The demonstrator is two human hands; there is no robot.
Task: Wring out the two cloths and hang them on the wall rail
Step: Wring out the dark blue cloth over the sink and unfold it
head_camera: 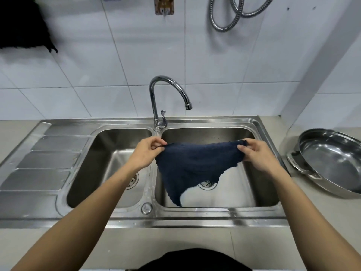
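Black cloth point(23, 26) top left, hanging against the tiled wall; what it hangs from is out of frame. Blurred at the edge.

Drainboard point(45, 163) on the left of the steel sink unit, ribbed. Left basin point(101, 145) next to it, drain partly hidden behind the left forearm.

Left hand point(145, 153) over the divider between basins, fingers pinching the left top corner of the blue cloth point(193, 165). Tap point(166, 98) behind the divider, spout curving right over the right basin point(254, 188).

Blue cloth is spread out between both hands, held up over the right basin, top edge roughly level, lower part drooping to a point toward the front of the basin. It partly covers the right drain point(207, 185). Can't tell if the tip touches the basin floor.

Right hand point(257, 153) at the right top corner of the cloth, thumb and fingers gripping the edge.

On the wall above: a holder point(164, 5) near centre, coiled hose point(234, 12) to its right.

Far right on the counter point(322, 222): steel pan point(330, 159), tilted, just beside the sink rim.
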